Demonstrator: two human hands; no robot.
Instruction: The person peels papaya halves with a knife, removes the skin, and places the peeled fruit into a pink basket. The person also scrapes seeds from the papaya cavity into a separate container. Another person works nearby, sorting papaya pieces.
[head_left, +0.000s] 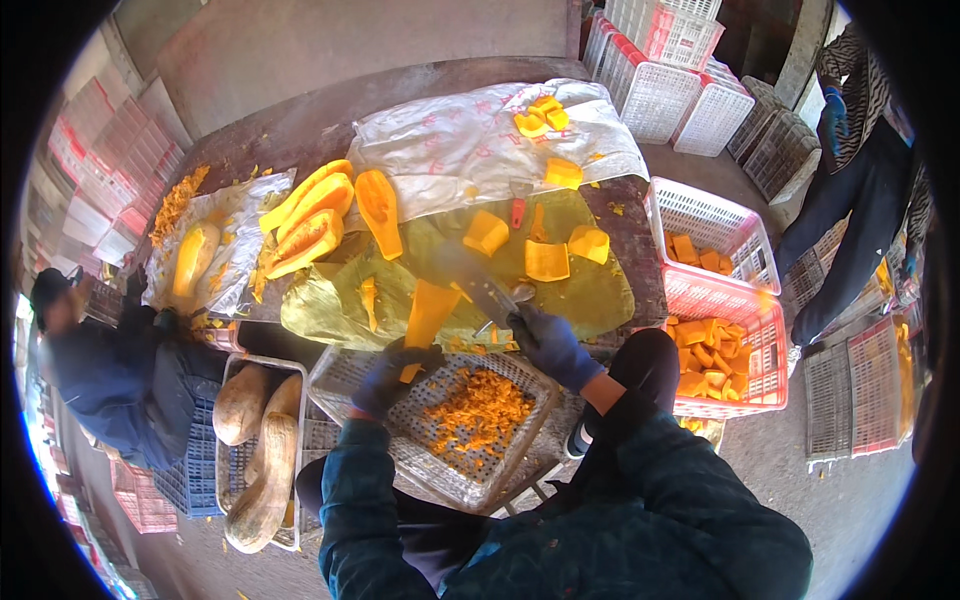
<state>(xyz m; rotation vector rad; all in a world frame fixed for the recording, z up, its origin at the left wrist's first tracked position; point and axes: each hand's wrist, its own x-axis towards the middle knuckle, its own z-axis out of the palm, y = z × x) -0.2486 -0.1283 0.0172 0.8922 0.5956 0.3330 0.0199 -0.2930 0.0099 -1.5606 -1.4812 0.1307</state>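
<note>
My left hand (391, 373), in a dark glove, grips the lower end of a long peeled pumpkin piece (430, 315) at the table's near edge. In my right hand (553, 341), in a blue and dark glove, is the handle of a broad-bladed knife (484, 289); its blade points up and left, beside the pumpkin piece, partly blurred. Beyond them on a yellow-green cloth (600, 300) lie cut pumpkin chunks (547, 261) and a red-handled tool (517, 213). Peeled pumpkin halves (316, 206) lie to the left, some with seed pulp showing.
Below the table edge, a crate (517, 465) holds orange pulp scraps. Whole pumpkins (264, 480) fill a crate at left. At right, a red crate (769, 360) and a white crate (757, 225) contain chunks. One person (120, 375) sits at left; another (832, 187) stands at right.
</note>
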